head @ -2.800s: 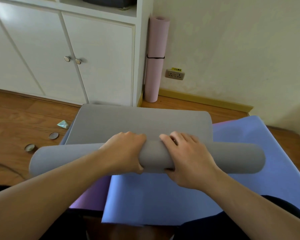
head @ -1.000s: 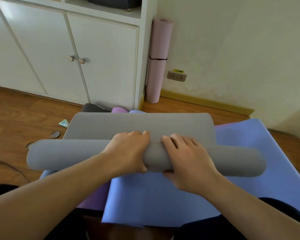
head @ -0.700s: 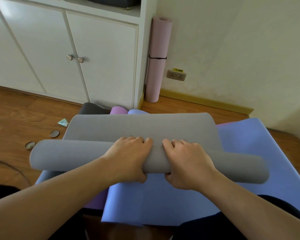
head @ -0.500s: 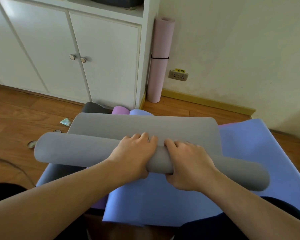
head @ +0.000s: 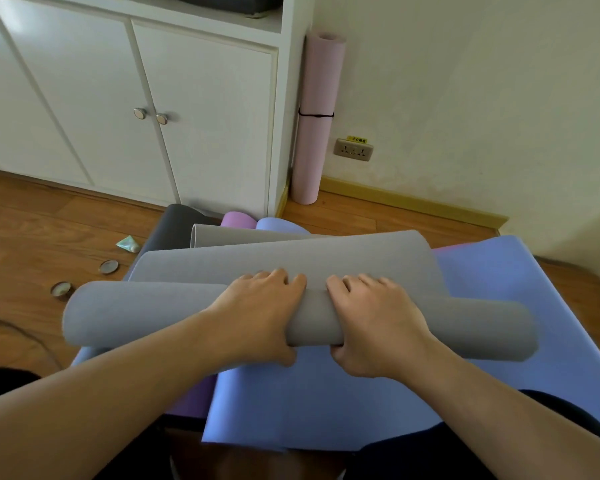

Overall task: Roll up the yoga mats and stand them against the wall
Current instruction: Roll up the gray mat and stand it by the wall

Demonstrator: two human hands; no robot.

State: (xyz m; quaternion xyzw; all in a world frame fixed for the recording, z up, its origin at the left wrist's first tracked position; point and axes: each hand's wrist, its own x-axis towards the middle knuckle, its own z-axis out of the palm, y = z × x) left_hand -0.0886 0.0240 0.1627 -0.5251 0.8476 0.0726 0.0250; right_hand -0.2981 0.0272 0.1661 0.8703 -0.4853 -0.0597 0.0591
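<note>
Since a moment ago: grey mat [head: 146, 313] roll sitting closer to the cabinet [head: 205, 116], its flat remainder shorter, more blue mat [head: 326, 403] showing. Left hand [head: 257, 317] and right hand [head: 374, 323] are clasping the roll at mid-length, thumbs tucked under. Roll ends are overhanging both sides. Pink mat [head: 317, 116] is standing strapped beside the cabinet edge. Bare floor [head: 378, 220] lying ahead toward the wall [head: 465, 98].
</note>
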